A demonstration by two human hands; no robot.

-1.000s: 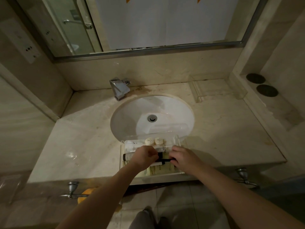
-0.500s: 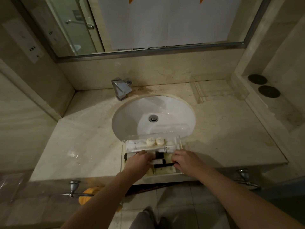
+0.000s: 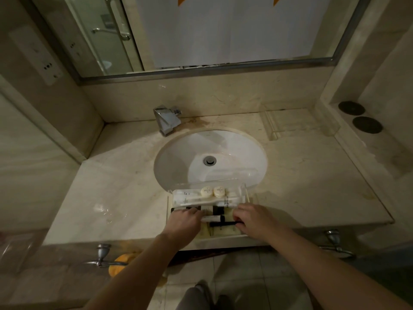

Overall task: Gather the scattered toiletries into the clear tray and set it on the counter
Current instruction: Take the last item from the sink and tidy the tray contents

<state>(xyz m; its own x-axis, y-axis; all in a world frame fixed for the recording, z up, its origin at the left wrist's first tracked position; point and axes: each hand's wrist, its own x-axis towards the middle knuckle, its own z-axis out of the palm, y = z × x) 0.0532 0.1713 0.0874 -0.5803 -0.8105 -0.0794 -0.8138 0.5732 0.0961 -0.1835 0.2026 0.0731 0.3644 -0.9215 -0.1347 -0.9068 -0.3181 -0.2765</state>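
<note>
Counter [image 3: 111, 186] holds tray [image 3: 243, 193] under both hands [image 3: 257, 221].

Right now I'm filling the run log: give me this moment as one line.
stage: arranging toiletries | clear tray: counter front edge, filled | left hand: on tube | right hand: pinching black comb | sink: behind tray

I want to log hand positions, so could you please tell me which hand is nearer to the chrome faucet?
Left. The left hand lies below the chrome faucet, slightly to its right, in the clear plastic tray. The right hand lies farther right.
</note>
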